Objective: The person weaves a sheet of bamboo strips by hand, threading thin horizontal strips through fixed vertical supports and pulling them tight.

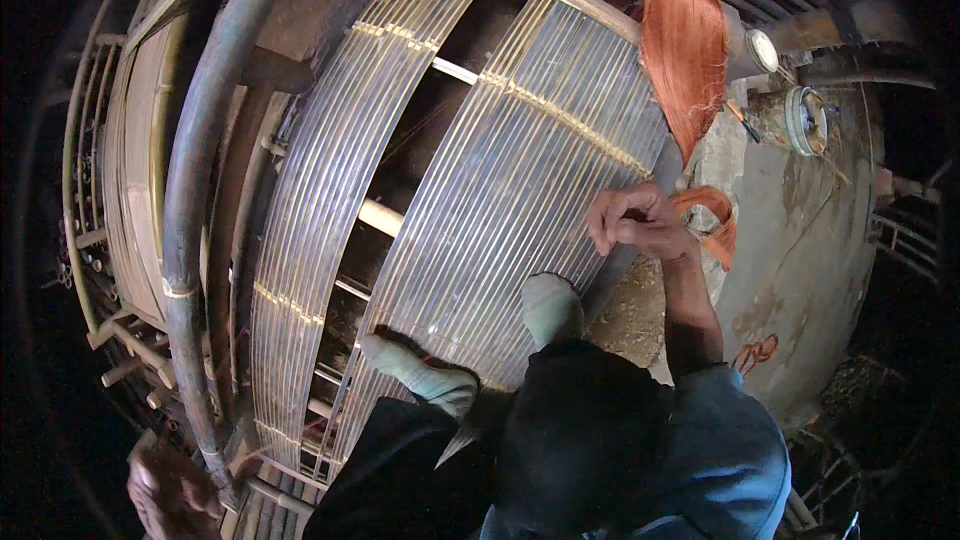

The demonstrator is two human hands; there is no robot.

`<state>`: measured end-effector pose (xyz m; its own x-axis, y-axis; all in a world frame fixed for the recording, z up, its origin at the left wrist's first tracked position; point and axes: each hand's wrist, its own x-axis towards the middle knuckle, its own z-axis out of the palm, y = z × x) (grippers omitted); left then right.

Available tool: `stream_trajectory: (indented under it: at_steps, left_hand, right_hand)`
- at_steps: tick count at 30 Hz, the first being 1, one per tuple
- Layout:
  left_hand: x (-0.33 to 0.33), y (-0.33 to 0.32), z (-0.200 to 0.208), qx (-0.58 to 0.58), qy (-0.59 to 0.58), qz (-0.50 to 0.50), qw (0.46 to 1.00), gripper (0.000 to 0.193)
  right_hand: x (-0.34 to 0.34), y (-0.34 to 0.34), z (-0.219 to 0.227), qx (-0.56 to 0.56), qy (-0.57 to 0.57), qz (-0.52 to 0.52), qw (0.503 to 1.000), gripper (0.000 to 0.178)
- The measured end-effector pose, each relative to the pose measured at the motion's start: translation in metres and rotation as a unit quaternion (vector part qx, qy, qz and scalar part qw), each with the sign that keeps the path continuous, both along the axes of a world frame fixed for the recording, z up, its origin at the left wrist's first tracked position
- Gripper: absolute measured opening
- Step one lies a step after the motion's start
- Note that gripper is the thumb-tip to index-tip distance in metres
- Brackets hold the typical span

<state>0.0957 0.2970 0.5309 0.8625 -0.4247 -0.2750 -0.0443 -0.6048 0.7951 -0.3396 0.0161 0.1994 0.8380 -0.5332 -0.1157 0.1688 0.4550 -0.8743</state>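
Observation:
My right hand [643, 223] is raised over the right side of a slatted bamboo platform [520, 180]. Its fingers are curled into a pinch; anything between them is too fine to make out. Just behind the wrist lies a loop of orange fibre [718, 230]. A wide hank of orange fibre [685, 50] hangs over the bamboo rail at the far right of the platform. Low at the left, beside the foot of a thick bamboo pole [195, 210], is my left hand [165, 490]. It is dim and blurred, so its grip does not show.
My socked feet [551, 308] rest on the slats. A dark gap [390, 175] with crosspieces splits the platform. At the right, a metal-rimmed container [806, 120] and an orange-handled tool [742, 122] are on the grey ground [800, 240]. A small orange bundle [755, 353] lies nearer me.

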Motion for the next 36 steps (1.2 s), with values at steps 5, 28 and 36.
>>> stream_trajectory:
  at_steps: [5, 28, 36]
  left_hand:
    - [-0.007, 0.068, -0.008, 0.022, -0.062, -0.047, 0.997, 0.039]
    - [0.154, 0.163, -0.022, 0.016, -0.079, 0.074, 0.994, 0.044]
    - [0.118, 0.109, -0.030, 0.040, -0.189, 0.045, 0.980, 0.039]
  right_hand:
    - [0.038, 0.006, 0.021, -0.221, 0.188, 0.053, 0.956, 0.029]
    - [-0.071, 0.062, 0.154, -0.300, 0.086, -0.287, 0.906, 0.056]
    - [-0.089, 0.068, 0.174, -0.329, 0.171, -0.173, 0.913, 0.052]
